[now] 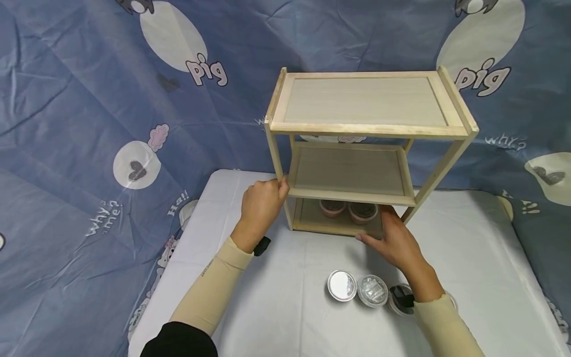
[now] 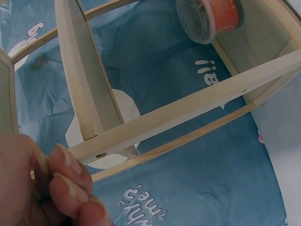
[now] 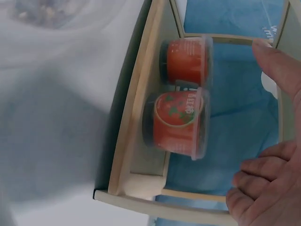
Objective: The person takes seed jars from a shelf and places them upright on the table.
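A three-tier wooden shelf [image 1: 348, 197] stands on the white table. My left hand [image 1: 264, 202] grips its left front post at the middle tier; curled fingers [image 2: 70, 181] show against the post in the left wrist view. Two clear plastic tubs with orange-red labels sit side by side on the bottom tier, the left tub [image 1: 332, 208] and the right tub [image 1: 363, 213]. My right hand [image 1: 398, 244] is at the right end of that tier, just right of the right tub. Its thumb is spread away from the fingers [image 3: 261, 181], with a gap between hand and tubs in the right wrist view.
On the table before the shelf stand several lidded round tubs in a row: a left one [image 1: 342, 285], a middle one [image 1: 372, 291] and a dark one [image 1: 401, 300] partly behind my right wrist. A blue patterned cloth [image 1: 111, 99] hangs behind the table.
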Tool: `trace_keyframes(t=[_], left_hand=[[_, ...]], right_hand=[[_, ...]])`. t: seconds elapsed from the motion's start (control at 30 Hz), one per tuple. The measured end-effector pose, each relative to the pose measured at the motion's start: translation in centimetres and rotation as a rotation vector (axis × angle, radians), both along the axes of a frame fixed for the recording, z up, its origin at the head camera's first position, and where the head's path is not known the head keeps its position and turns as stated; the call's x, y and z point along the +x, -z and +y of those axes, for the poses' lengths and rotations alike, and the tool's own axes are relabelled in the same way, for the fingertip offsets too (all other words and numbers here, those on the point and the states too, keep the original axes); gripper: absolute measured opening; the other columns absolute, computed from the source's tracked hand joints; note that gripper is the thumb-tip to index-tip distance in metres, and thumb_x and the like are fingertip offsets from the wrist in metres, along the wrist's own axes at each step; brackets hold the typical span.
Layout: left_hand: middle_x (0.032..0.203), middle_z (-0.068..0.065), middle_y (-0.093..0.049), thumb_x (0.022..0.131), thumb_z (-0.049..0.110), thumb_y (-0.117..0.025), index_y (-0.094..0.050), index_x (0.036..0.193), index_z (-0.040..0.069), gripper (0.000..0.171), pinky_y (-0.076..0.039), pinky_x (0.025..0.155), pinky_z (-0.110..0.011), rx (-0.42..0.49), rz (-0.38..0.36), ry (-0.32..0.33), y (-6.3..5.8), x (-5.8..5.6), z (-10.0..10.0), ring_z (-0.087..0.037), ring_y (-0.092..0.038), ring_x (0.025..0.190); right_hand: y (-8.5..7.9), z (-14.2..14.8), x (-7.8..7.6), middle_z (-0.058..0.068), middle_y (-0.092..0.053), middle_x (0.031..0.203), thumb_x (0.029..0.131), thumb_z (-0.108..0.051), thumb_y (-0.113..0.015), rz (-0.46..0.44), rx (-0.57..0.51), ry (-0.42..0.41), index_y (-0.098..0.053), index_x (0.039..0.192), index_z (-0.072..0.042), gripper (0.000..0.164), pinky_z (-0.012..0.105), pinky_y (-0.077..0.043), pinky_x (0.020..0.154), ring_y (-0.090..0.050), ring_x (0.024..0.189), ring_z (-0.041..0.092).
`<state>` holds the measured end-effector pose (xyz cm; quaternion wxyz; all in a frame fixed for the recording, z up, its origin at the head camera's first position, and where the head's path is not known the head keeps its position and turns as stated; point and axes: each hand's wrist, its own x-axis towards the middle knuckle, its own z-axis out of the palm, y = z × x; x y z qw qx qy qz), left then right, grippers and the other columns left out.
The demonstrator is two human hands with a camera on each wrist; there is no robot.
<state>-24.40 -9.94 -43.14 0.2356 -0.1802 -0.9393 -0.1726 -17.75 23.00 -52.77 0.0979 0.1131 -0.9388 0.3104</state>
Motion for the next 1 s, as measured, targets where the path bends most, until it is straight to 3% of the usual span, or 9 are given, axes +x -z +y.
trace_keyframes(t=[0.27, 0.67, 1.0], left_hand=[[0.046, 0.004, -0.029, 0.110, 0.023, -0.052, -0.037, 0.054, 0.018, 0.058, -0.031, 0.035, -0.034, -0.009, -0.003, -0.005, 0.1, 0.0, 0.1, -0.015, -0.035, 0.038], [0.046, 0.002, -0.033, 0.109, 0.023, -0.051, -0.038, 0.054, 0.018, 0.057, -0.036, 0.035, -0.038, -0.008, -0.001, -0.017, 0.1, -0.1, -0.1, -0.018, -0.039, 0.039], [0.047, 0.003, -0.031, 0.109, 0.022, -0.052, -0.037, 0.055, 0.018, 0.056, -0.034, 0.035, -0.037, -0.009, 0.013, -0.004, 0.1, -0.1, 0.0, -0.017, -0.037, 0.039]], right_hand=[[0.1, -0.5, -1.0, 0.033, -0.050, 0.144, 0.086, -0.037, -0.087, -0.057, 0.010, 0.064, -0.036, 0.155, 0.006, 0.096, 0.064, -0.045, 0.098, -0.054, 0.125, 0.053], [0.9, -0.9, -2.9, 0.036, -0.040, 0.154, 0.089, -0.046, -0.082, -0.134, 0.021, 0.090, -0.028, 0.161, 0.001, 0.102, 0.065, -0.042, 0.102, -0.046, 0.134, 0.054], [1.3, -1.3, -4.5, 0.038, -0.045, 0.147, 0.089, -0.047, -0.081, -0.195, -0.027, 0.140, -0.034, 0.157, 0.002, 0.096, 0.064, -0.041, 0.105, -0.045, 0.137, 0.053]])
